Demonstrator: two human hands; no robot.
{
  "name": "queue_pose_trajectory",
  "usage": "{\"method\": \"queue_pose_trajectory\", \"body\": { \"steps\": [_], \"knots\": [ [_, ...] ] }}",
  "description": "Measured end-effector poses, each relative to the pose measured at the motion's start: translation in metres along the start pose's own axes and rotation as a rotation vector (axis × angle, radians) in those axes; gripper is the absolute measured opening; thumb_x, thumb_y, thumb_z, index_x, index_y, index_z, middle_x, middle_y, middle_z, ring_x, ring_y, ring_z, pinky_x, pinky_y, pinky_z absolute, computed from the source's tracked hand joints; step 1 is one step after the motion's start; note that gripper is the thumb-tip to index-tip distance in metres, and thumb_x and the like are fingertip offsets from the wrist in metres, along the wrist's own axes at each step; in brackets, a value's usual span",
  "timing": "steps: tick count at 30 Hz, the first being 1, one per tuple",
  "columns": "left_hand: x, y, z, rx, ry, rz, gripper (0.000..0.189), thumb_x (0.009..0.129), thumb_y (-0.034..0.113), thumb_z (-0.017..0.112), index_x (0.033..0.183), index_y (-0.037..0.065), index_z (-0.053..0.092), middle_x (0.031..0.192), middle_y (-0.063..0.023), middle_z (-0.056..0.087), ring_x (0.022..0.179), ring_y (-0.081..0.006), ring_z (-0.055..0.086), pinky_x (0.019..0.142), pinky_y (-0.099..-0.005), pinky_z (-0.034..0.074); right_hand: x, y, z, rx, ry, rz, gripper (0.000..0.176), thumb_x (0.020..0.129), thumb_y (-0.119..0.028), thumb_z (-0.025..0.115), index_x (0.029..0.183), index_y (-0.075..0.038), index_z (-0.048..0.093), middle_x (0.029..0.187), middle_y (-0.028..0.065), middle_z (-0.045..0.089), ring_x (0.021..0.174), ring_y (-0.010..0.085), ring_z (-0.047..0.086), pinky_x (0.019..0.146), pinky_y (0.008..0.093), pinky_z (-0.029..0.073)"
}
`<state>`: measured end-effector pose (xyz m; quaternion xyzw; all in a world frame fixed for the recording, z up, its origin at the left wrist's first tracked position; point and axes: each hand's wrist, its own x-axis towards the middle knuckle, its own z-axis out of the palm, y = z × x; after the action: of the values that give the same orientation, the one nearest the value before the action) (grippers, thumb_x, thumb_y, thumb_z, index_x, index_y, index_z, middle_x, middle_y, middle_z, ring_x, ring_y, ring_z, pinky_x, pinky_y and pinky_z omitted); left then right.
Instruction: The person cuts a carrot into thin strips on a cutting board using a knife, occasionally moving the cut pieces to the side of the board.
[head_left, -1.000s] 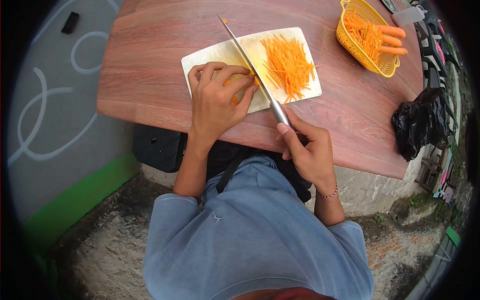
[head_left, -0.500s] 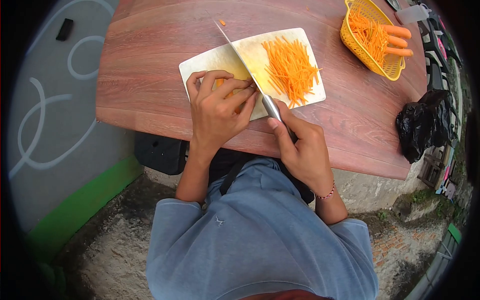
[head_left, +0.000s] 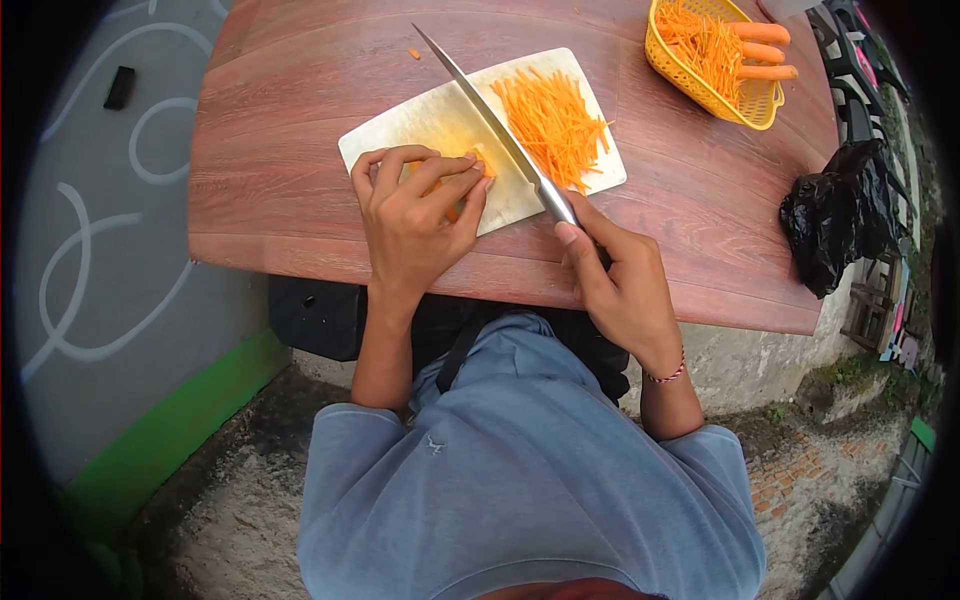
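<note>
On the white cutting board (head_left: 390,130), my left hand (head_left: 415,220) presses down on orange carrot pieces (head_left: 484,160), its bent fingers partly hiding them. My right hand (head_left: 620,285) is wrapped around the handle of a large knife (head_left: 497,125), whose blade lies diagonally across the board and points to the far left. Between blade and left fingertips there is a small gap. A pile of thin carrot strips (head_left: 553,125) covers the board's right part, just right of the blade.
A yellow basket (head_left: 700,92) with shredded carrot and several whole carrots (head_left: 762,52) sits at the far right of the wooden table (head_left: 290,130). A black plastic bag (head_left: 840,220) is at the table's right edge. A small orange scrap (head_left: 414,54) lies beyond the board.
The knife has shifted right, away from my left fingertips, and more of the carrot pieces shows. The whole view has also shifted slightly.
</note>
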<state>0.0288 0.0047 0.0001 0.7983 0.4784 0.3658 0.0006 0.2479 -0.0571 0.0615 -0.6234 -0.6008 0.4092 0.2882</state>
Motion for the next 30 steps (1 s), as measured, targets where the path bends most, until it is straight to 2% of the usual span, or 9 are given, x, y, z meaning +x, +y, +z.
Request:
{"method": "queue_pose_trajectory", "body": {
  "steps": [2, 4, 11, 14, 16, 22, 24, 26, 30],
  "knots": [
    [0.0, 0.0, 0.0, -0.007, 0.004, 0.002, 0.013, 0.081, 0.014, 0.089, 0.094, 0.014, 0.085, 0.102, 0.0051, 0.08, 0.1, -0.0195, 0.069, 0.099, -0.0434, 0.041, -0.001, -0.003, 0.001, 0.003, -0.023, 0.029, 0.037, 0.106, -0.016, 0.066, 0.137, 0.004, 0.067, 0.098, 0.0333, 0.07, 0.09, 0.0471, 0.074, 0.079, 0.0457, 0.057],
    [0.001, -0.001, 0.0, -0.008, 0.007, 0.003, 0.013, 0.081, 0.014, 0.089, 0.093, 0.014, 0.084, 0.102, 0.0047, 0.08, 0.1, -0.0197, 0.069, 0.099, -0.0435, 0.041, -0.003, -0.002, 0.005, 0.026, -0.029, -0.062, 0.037, 0.106, -0.015, 0.066, 0.137, 0.004, 0.067, 0.097, 0.0328, 0.071, 0.088, 0.0465, 0.074, 0.077, 0.0453, 0.057],
    [0.001, -0.001, 0.001, -0.023, 0.012, -0.005, 0.012, 0.08, 0.014, 0.089, 0.09, 0.012, 0.083, 0.1, 0.003, 0.079, 0.1, -0.021, 0.069, 0.099, -0.045, 0.04, -0.007, -0.007, 0.007, -0.012, -0.057, -0.072, 0.036, 0.105, -0.015, 0.066, 0.137, 0.003, 0.068, 0.095, 0.0312, 0.071, 0.086, 0.0465, 0.073, 0.076, 0.0457, 0.057],
    [0.001, -0.001, 0.001, -0.025, 0.011, -0.01, 0.012, 0.078, 0.013, 0.088, 0.089, 0.012, 0.082, 0.099, 0.0026, 0.078, 0.1, -0.0216, 0.068, 0.1, -0.0458, 0.04, -0.012, -0.003, 0.012, -0.034, -0.023, -0.11, 0.035, 0.105, -0.016, 0.067, 0.136, 0.001, 0.068, 0.093, 0.0294, 0.071, 0.085, 0.0463, 0.073, 0.074, 0.0477, 0.057],
    [0.001, -0.001, 0.0, -0.021, 0.004, -0.012, 0.012, 0.078, 0.012, 0.088, 0.088, 0.011, 0.081, 0.099, 0.0025, 0.078, 0.101, -0.0219, 0.068, 0.1, -0.0462, 0.04, -0.017, -0.003, 0.016, -0.127, 0.029, -0.195, 0.038, 0.105, -0.018, 0.067, 0.138, 0.0, 0.065, 0.088, 0.0259, 0.071, 0.078, 0.0451, 0.072, 0.068, 0.05, 0.056],
    [0.0, -0.002, -0.001, -0.014, -0.019, -0.014, 0.013, 0.075, 0.011, 0.088, 0.084, 0.011, 0.079, 0.098, 0.0025, 0.077, 0.102, -0.0221, 0.069, 0.101, -0.0466, 0.039, -0.02, -0.009, 0.026, -0.266, 0.039, -0.215, 0.04, 0.106, -0.019, 0.066, 0.14, 0.002, 0.062, 0.08, 0.0211, 0.069, 0.068, 0.0415, 0.07, 0.059, 0.0501, 0.056],
    [-0.001, -0.001, 0.0, -0.004, -0.027, -0.005, 0.013, 0.075, 0.011, 0.087, 0.084, 0.011, 0.078, 0.098, 0.0024, 0.076, 0.103, -0.022, 0.069, 0.102, -0.047, 0.038, -0.01, -0.008, 0.032, -0.269, 0.046, -0.222, 0.04, 0.106, -0.02, 0.065, 0.139, 0.002, 0.063, 0.08, 0.0212, 0.069, 0.068, 0.0413, 0.069, 0.059, 0.0499, 0.056],
    [0.0, -0.002, -0.001, 0.015, -0.05, -0.02, 0.013, 0.077, 0.017, 0.088, 0.087, 0.013, 0.08, 0.098, 0.0052, 0.077, 0.102, -0.0219, 0.067, 0.105, -0.0522, 0.035, 0.001, -0.005, 0.039, -0.272, 0.066, -0.22, 0.039, 0.106, -0.021, 0.065, 0.137, 0.002, 0.063, 0.081, 0.0213, 0.069, 0.067, 0.0411, 0.069, 0.058, 0.0496, 0.056],
    [-0.002, -0.002, -0.002, 0.018, -0.068, -0.019, 0.012, 0.078, 0.018, 0.087, 0.087, 0.014, 0.08, 0.098, 0.0057, 0.077, 0.104, -0.0219, 0.067, 0.106, -0.052, 0.034, 0.014, 0.002, 0.046, -0.214, 0.106, -0.299, 0.037, 0.106, -0.021, 0.065, 0.135, 0.002, 0.064, 0.081, 0.0207, 0.069, 0.067, 0.0407, 0.068, 0.06, 0.0503, 0.056]
  ]
}}
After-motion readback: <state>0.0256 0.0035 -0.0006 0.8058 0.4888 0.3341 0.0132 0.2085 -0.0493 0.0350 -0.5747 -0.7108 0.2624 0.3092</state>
